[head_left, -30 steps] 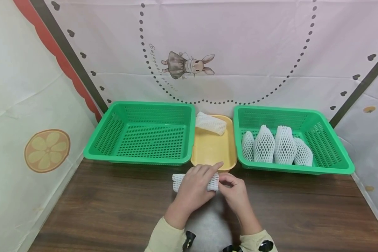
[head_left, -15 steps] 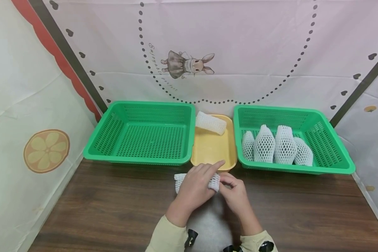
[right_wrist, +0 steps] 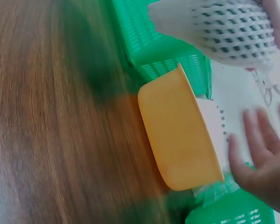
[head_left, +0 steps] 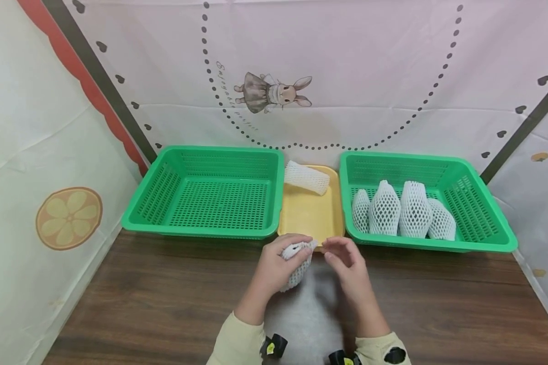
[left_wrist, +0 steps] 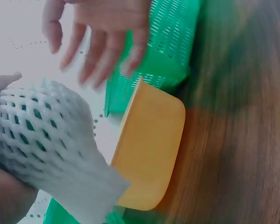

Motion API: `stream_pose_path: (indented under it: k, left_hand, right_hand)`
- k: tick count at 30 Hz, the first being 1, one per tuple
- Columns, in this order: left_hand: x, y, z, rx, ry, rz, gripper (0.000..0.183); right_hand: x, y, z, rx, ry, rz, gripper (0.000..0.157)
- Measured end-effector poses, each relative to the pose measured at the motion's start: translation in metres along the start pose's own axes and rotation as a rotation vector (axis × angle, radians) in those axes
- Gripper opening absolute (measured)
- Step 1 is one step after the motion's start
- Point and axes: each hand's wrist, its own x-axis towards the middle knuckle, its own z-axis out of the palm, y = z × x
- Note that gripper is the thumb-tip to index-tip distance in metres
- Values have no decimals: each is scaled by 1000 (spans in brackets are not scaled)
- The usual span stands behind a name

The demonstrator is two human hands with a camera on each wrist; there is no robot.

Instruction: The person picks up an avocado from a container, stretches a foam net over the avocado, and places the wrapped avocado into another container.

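My left hand [head_left: 270, 268] grips a white foam fruit net [head_left: 299, 274] above the table, in front of the yellow tray. In the left wrist view the foam net [left_wrist: 46, 140] bulges around something rounded, with dark green showing through its holes; the kind of content is hidden. One end of the net is narrow and loose. My right hand [head_left: 351, 266] is just to the right of the net, apart from it, with relaxed fingers and nothing held. In the right wrist view the right hand [right_wrist: 266, 161] is blurred, its fingers spread.
The yellow tray [head_left: 311, 218] holds a flat white foam sleeve [head_left: 306, 177]. On its right, a green basket [head_left: 479, 208] contains several items in foam nets [head_left: 384, 210]. Another green basket [head_left: 219, 203] stands left. A patterned cloth [head_left: 347, 76] hangs behind.
The foam net has turned from lying crosswise under the left hand to a raised, tilted pose in its grip. My right hand has come off the net and moved slightly right.
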Motion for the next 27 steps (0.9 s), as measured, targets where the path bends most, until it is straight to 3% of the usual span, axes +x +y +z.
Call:
stream_pose_path:
  k: [4,7,11,15,20,23,27]
  left_hand:
    - [0,4,-1,-73,-1,-71,19]
    - [0,13,-1,-105,0,-123,19]
    - [-2,34,-3,-118,34,-165,18]
    - [-3,42,-1,-107,70,-135,17]
    - [-3,21,5,-157,65,-119,22]
    - [-3,8,4,-235,8,-116,32]
    - [-4,1,-3,-259,-53,-127,41]
  right_hand:
    - [-1,3,2,-104,-228,116,45]
    - [-1,5,5,-145,-298,200,53]
    - [-1,7,9,-131,-291,212,52]
    - [-1,7,9,-56,-319,203,59]
    - [-1,7,7,-29,-340,188,62]
    - [-1,5,4,-13,-296,183,57]
    - [-1,-2,-2,18,-196,190,52]
